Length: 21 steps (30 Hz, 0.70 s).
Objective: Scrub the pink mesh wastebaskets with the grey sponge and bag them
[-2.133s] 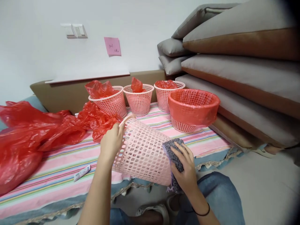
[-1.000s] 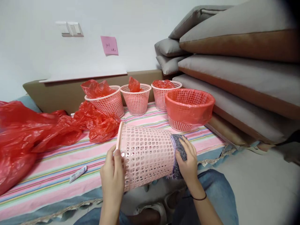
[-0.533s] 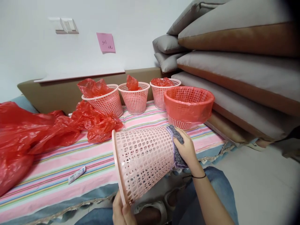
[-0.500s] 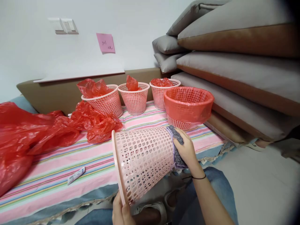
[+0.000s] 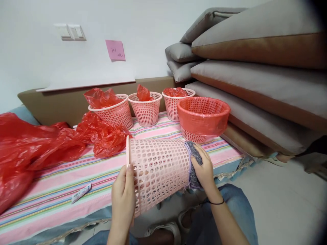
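A pink plastic mesh basket [image 5: 160,166] lies on its side between my hands, its open rim to the left. My left hand [image 5: 124,194] grips that rim, fingers curled over its edge. My right hand [image 5: 203,169] presses a grey cloth [image 5: 193,160] against the basket's base, fingers closed on the cloth.
Three pink baskets [image 5: 145,108] with red plastic bags in them stand at the back of the striped cover [image 5: 76,177]. A basket lined with a red bag [image 5: 203,117] is at the right. Loose red bags [image 5: 38,146] lie left, a small white tube [image 5: 81,193] nearer. Stacked cushions [image 5: 255,78] fill the right.
My left hand has come back up from the basket's lower rim to its near side. The basket has tipped level again, and my right hand keeps the cloth on its base.
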### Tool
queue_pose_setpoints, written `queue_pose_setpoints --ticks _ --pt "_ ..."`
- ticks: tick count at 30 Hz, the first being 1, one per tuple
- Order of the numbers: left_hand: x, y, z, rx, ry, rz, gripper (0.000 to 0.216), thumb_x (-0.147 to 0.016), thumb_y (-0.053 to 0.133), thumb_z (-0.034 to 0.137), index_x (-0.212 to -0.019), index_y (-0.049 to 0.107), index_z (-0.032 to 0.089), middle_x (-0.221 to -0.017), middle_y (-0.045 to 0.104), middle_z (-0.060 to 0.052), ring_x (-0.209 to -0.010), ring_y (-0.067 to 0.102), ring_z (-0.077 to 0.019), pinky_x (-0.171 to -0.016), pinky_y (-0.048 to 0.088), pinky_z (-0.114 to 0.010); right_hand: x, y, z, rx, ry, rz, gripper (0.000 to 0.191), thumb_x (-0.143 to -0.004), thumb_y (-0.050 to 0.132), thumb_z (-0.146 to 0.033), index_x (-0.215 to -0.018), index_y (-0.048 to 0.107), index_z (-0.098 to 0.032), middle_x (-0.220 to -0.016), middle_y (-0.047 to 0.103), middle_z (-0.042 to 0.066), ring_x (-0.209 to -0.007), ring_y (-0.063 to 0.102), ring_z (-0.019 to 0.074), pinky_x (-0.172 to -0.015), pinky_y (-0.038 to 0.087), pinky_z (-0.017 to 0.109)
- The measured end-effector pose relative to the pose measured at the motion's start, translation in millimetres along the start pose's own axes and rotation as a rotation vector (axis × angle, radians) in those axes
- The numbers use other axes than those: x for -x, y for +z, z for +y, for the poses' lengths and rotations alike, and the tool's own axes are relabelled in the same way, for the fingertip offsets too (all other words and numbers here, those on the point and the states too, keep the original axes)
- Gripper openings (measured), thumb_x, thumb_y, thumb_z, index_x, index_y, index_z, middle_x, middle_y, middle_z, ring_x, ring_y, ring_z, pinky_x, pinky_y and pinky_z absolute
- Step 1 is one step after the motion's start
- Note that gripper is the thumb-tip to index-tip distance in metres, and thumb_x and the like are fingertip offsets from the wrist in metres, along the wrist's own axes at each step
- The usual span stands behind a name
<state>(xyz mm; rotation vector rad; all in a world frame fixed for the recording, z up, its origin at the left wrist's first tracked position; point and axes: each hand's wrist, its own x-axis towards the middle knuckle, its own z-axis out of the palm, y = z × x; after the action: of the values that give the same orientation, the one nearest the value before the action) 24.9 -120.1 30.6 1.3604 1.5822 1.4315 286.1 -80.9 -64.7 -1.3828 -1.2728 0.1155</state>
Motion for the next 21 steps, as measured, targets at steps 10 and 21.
queue_pose_setpoints --ticks 10,21 --pt "21.3 -25.3 -99.1 0.118 -0.059 0.119 0.060 -0.076 0.061 0.073 -0.093 0.072 0.016 -0.083 0.073 -0.007 -0.074 0.067 -0.0219 -0.064 0.053 -0.029 -26.6 5.3 -1.5 -0.049 -0.026 -0.105 0.045 -0.086 0.053 -0.031 -0.126 0.064 -0.016 -0.133 0.064 0.014 -0.126 0.056 0.0287 -0.113 0.040 0.052" --pt "-3.0 -15.7 -8.1 -0.033 -0.046 0.045 0.064 -0.083 0.042 0.078 -0.090 0.067 0.020 -0.077 0.070 -0.003 -0.071 0.064 -0.0205 -0.060 0.051 -0.028 -13.5 -3.8 -0.2 -0.009 -0.001 -0.119 0.046 -0.085 0.052 -0.030 -0.127 0.063 -0.017 -0.136 0.062 0.014 -0.130 0.054 0.0290 -0.114 0.038 0.053"
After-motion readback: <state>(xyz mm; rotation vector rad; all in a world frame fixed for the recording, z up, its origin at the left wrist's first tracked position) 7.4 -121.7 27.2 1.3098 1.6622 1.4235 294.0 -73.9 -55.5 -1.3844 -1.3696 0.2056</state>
